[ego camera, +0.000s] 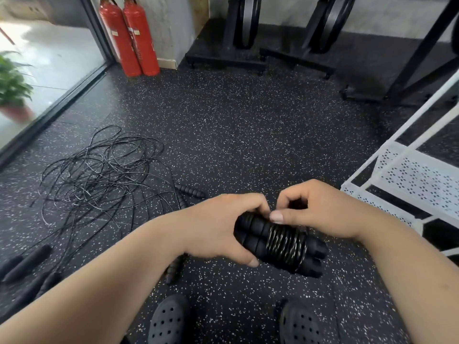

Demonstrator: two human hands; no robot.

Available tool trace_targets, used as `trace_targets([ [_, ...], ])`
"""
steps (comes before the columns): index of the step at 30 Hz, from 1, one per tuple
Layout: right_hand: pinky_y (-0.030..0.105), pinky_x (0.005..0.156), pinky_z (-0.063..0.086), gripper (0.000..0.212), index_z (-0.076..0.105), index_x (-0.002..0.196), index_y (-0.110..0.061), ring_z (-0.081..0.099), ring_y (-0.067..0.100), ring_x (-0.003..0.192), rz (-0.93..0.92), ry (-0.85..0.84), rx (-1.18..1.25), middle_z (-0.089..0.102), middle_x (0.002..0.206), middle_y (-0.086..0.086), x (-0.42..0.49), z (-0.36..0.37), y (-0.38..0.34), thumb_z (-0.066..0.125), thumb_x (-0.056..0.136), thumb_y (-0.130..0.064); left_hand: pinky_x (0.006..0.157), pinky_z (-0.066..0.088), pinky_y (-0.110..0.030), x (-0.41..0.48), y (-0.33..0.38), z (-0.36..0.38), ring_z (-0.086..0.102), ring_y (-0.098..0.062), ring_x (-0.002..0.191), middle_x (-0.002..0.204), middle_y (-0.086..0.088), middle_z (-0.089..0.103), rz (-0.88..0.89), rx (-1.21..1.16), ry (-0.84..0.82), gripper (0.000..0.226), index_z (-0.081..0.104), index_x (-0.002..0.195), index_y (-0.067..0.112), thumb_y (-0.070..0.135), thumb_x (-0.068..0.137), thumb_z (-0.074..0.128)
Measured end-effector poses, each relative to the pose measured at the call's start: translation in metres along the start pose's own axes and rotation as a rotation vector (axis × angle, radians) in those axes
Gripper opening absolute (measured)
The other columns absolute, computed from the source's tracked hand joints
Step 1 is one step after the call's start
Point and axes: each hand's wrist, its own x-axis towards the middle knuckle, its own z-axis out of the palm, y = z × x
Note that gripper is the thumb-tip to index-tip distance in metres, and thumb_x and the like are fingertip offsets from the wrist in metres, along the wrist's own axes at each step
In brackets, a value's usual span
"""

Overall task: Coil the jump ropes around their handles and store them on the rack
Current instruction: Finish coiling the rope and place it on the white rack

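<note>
My left hand [223, 227] grips a pair of black jump rope handles [280, 247] held side by side, with black cord wound in tight turns around their middle. My right hand [320, 209] pinches at the top of the coil with thumb and fingers. A loose tangle of black rope [99, 170] lies on the speckled floor to the left, with more black handles [190, 191] at its edge, under my left forearm [173, 268], and at the far left [24, 263]. The white perforated rack [409, 177] stands at the right, just beyond my right hand.
Two red fire extinguishers [131, 38] stand against the back wall. Black exercise machines [241, 28] and a black frame [422, 53] fill the back right. A glass door and potted plant [12, 85] are at the left. My black clogs [171, 319] are below.
</note>
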Motion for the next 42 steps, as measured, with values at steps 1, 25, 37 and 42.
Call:
trace_targets([
  [1,0.022,0.070,0.047,0.028,0.076,0.082,-0.025,0.061,0.002,0.070,-0.026,0.010,0.075,0.069,0.075,-0.011,-0.001,-0.002,-0.003,0.076,0.086,-0.054,0.082,0.052,-0.031,-0.002,0.002,-0.003,0.062,-0.005,0.094,0.103,0.017,0.067,0.007,-0.071,0.010,0.060,0.055,0.109,0.041,0.030,0.070,0.099],
  [25,0.030,0.053,0.035,0.021,0.063,0.105,-0.032,0.049,0.006,0.055,0.110,0.290,-0.370,0.061,0.069,-0.008,0.013,0.076,-0.013,0.046,0.111,-0.045,0.070,0.043,-0.017,0.009,-0.037,-0.010,0.061,0.001,0.092,0.107,0.019,0.064,-0.412,-0.008,0.632,0.071,0.058,0.131,0.034,0.067,0.075,0.087],
  [37,0.031,0.071,0.049,0.024,0.053,0.109,-0.040,0.057,0.006,0.083,0.025,0.334,-0.754,0.059,0.096,-0.017,-0.001,0.047,-0.023,0.045,0.104,-0.062,0.073,0.058,-0.037,0.020,-0.042,0.001,0.064,-0.008,0.074,0.080,0.011,0.068,-0.367,0.188,0.442,0.043,0.071,0.097,0.032,0.073,0.083,0.074],
  [42,0.031,0.068,0.038,0.030,0.058,0.111,-0.039,0.054,0.007,0.086,0.006,0.237,-0.847,0.056,0.096,-0.015,-0.003,0.040,-0.026,0.043,0.104,-0.064,0.068,0.056,-0.031,0.022,-0.047,0.007,0.064,-0.006,0.072,0.081,0.010,0.069,-0.334,0.198,0.315,0.037,0.070,0.094,0.033,0.069,0.089,0.069],
])
